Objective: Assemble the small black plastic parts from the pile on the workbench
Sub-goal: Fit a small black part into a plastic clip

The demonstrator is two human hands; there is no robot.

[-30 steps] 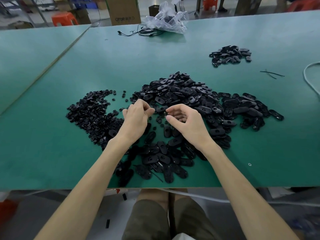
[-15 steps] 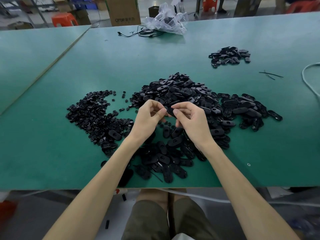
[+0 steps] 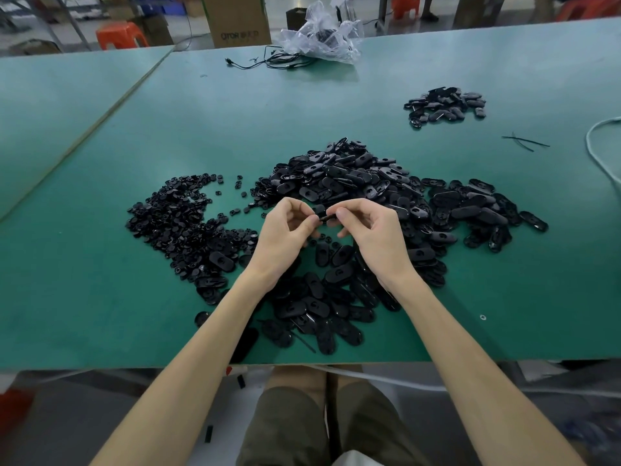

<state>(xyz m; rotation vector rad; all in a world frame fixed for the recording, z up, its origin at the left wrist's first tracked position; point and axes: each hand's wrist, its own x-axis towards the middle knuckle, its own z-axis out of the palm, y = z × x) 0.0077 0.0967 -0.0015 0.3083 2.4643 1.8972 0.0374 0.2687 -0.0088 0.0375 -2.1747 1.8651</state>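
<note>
At bench [image 3: 134, 129] centre, left hand [image 3: 285, 237] and right hand [image 3: 373, 237] together, both pinching one black part [image 3: 324, 216]. Small heap [image 3: 443, 104] at 1 o'clock looks finished; big pile [image 3: 353, 183] at 12 remains. Early going, I judge.

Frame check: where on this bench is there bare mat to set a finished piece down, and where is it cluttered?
Bare mat: the wide band between the oval-part pile and the plastic bag; the near-left corner beside the round-part pile; the near-right stretch right of the oval-part pile. Crowded: under the left hand and right hand, down to the front edge.
</note>
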